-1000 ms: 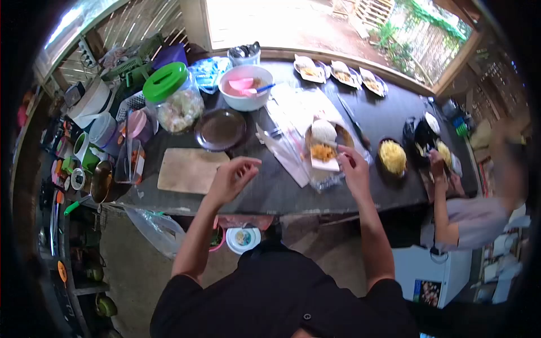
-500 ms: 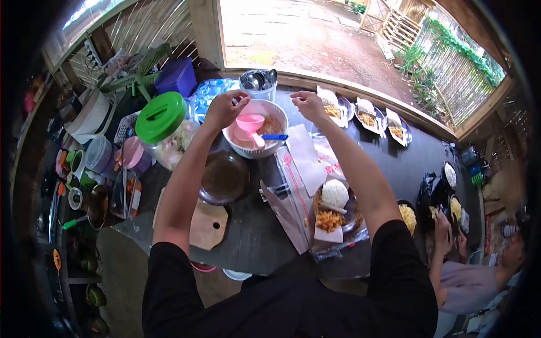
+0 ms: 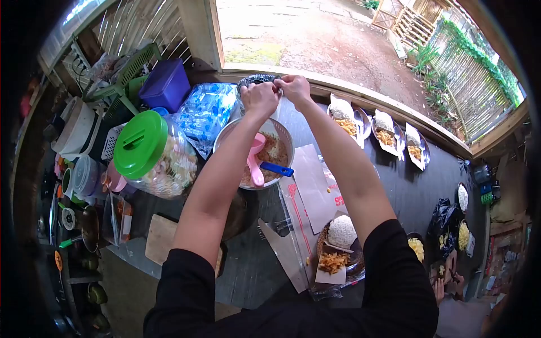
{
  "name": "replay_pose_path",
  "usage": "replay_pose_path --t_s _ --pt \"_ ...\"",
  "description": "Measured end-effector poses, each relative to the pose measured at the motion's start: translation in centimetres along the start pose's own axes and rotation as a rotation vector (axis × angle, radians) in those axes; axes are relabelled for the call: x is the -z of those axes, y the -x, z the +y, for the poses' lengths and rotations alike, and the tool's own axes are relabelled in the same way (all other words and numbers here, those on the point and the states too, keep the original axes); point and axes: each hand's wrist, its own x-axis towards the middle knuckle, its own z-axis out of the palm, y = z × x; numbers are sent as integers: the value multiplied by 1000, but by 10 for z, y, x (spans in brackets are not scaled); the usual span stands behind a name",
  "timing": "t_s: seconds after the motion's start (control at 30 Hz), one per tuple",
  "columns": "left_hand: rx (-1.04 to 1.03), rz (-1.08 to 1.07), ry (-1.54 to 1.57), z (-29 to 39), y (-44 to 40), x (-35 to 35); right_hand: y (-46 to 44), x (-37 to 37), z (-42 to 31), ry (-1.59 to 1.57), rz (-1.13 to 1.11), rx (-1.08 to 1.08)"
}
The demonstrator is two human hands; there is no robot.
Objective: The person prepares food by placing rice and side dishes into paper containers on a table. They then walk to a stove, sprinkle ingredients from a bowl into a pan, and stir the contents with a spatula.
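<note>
Both my arms reach out over the cutlery container at the far side of the table. My left hand is at its near edge, covering part of it, with the fingers curled closed. Beside its right edge my right hand has its fingertips pinched together, close to the left fingertips. What either hand holds is too small or hidden. Nearer to me is a white bowl of reddish-brown food, with a pink ladle and a blue-handled utensil in it.
A green-lidded jar, a blue-patterned plastic pack and a purple box stand left. Three plates of rice line the far edge. A plate with rice is near my right arm. A co-worker's hands are at lower right.
My hands have come together at the cutlery container, the right one moving left and the left one moving right. The view has shifted. The co-worker's hands have moved lower.
</note>
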Motion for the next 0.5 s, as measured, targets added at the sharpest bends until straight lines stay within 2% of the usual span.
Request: replay_pose_path --t_s 0.1,0.17,0.3,0.33,0.47,0.5 --pt "2 -27 -32 -1 -1 6 10 9 -19 -63 24 1" --pt "-26 -32 0 -1 1 18 17 26 -41 -189 132 66" --pt "-77 239 311 5 10 49 39 72 -99 -432 276 157" --pt "-105 273 419 9 16 66 46 84 -109 -499 227 256" --pt "-206 435 823 34 46 118 111 134 -152 -406 279 420" --pt "-222 429 907 39 60 127 134 145 -161 -169 320 448"
